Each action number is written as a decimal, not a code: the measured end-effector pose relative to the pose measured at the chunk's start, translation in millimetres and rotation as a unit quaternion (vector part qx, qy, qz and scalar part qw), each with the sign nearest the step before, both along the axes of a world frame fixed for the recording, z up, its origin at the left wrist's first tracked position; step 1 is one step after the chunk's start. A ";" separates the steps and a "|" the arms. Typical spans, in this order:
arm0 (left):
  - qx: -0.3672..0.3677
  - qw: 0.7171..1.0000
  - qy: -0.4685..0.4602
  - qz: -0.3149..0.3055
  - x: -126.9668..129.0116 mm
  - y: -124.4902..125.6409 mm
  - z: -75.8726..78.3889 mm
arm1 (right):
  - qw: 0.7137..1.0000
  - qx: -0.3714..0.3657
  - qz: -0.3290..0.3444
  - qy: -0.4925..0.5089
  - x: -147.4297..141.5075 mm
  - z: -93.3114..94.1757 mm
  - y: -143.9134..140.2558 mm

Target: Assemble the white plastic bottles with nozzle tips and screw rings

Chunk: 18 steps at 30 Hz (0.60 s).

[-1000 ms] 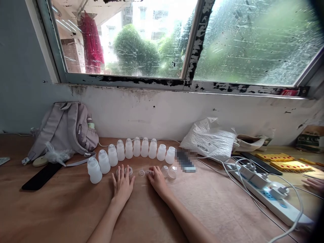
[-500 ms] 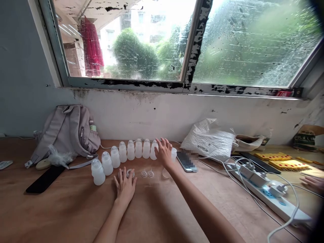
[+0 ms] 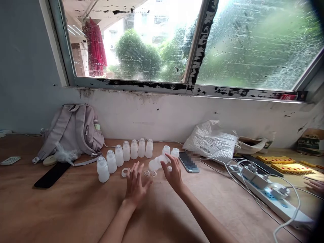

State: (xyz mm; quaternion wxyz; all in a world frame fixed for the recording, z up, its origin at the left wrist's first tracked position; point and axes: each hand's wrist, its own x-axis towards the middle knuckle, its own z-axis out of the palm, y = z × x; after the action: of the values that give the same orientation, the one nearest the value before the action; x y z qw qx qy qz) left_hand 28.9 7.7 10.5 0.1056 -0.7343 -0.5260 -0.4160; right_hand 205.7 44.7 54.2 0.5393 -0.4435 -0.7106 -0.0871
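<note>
Bottle (image 3: 155, 163) is lying tilted in the right hand (image 3: 173, 173), whose fingers are closing on it, just above the desk (image 3: 63, 209). Left hand (image 3: 135, 184) is hovering beside it, fingers spread and holding nothing. Eight more bottles are standing in a curved row behind. Three small clear caps are lying between. Bare desk is lying open near the front edge.
</note>
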 end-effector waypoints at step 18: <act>-0.480 0.697 -0.418 -0.331 47.6 -38.4 32.6 | 0.918 -0.267 0.064 0.287 -0.5 -23.3 -40.7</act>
State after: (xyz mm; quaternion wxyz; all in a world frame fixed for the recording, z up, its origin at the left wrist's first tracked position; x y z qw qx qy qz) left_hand 76.5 -30.7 43.1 -0.6361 -0.5628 -0.3675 -0.3790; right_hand 205.2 4.0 30.9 0.5857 -0.5309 -0.5491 0.2712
